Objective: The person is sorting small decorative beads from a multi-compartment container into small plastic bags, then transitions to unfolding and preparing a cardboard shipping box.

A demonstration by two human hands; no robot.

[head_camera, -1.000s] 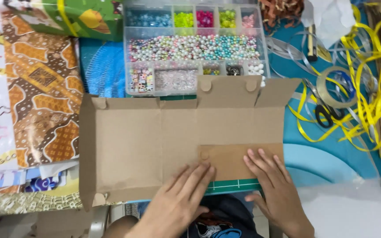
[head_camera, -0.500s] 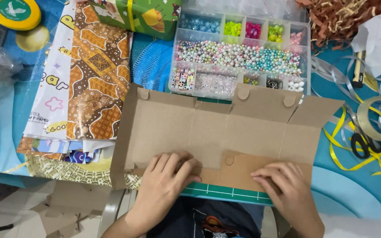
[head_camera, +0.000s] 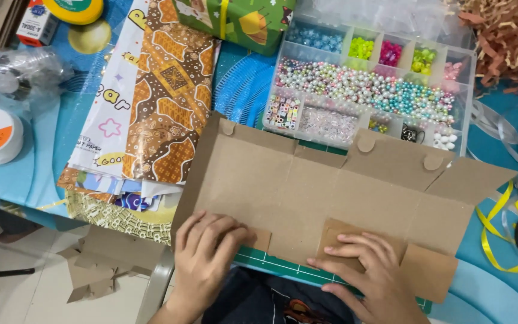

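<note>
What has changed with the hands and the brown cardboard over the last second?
The left hand slid leftward along the near edge of the flat brown cardboard box blank and now presses its left part. The right hand stayed on the near flap, which looks folded further up over the panel. The blank remains spread on the table, and the clear compartmented bead box behind it has not moved relative to it.

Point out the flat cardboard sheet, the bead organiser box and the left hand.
cardboard sheet [head_camera: 307, 192], head view, bare middle panel.
bead organiser box [head_camera: 464, 84], head view, right wall.
left hand [head_camera: 205, 252], head view, back of hand.
</note>
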